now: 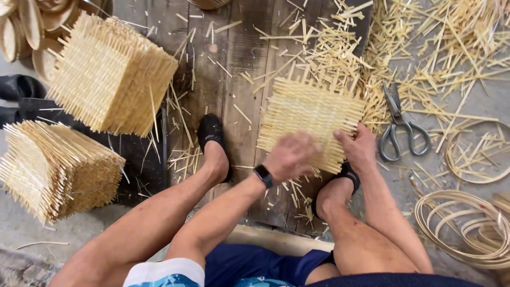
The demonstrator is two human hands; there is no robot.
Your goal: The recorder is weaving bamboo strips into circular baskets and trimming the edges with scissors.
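Note:
A square woven bamboo mat (311, 114) with loose strip ends lies on the dark wooden boards (234, 58) in front of me. My left hand (291, 155), blurred, with a black watch on its wrist, rests on the mat's near edge. My right hand (358, 146) grips the mat's near right corner, with the thumb on top. My feet in black shoes (211, 133) stand to either side, the right foot just under the mat's near edge.
Grey metal scissors (399, 126) lie right of the mat among scattered bamboo offcuts (425, 48). Two stacks of finished mats (109, 74) (56, 170) stand at left. Coiled bamboo hoops (467, 226) lie at the right; shallow woven bowls (21, 26) are top left.

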